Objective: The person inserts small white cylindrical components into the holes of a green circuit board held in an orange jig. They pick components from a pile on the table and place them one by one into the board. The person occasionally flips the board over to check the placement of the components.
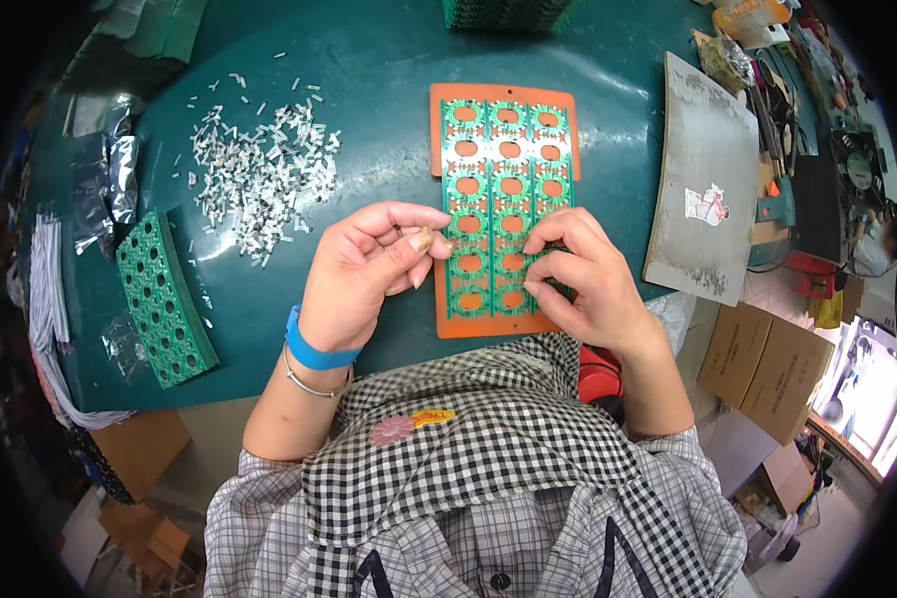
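Note:
A green circuit board panel (pixel 492 205) with rows of oval holes lies on an orange backing board (pixel 503 91) in front of me. My left hand (pixel 354 267) is at the panel's left edge, thumb and fingers brought together. Anything between its fingertips is too small to make out. Over the panel's right column, my right hand (pixel 600 289) is closed in a pinch, its fingertips close to the board; what they hold, if anything, is hidden. To the left is a loose pile of small white pieces (pixel 264 179), spread on the dark green table (pixel 389 140).
A stack of green panels (pixel 164 299) stands at the left, near silvery bags (pixel 107 179) and a bundle of white strips (pixel 48 284). More green boards (pixel 508 12) sit at the far edge. On the right lie a worn grey plate (pixel 703 184) and tools; below, a cardboard box (pixel 765 369).

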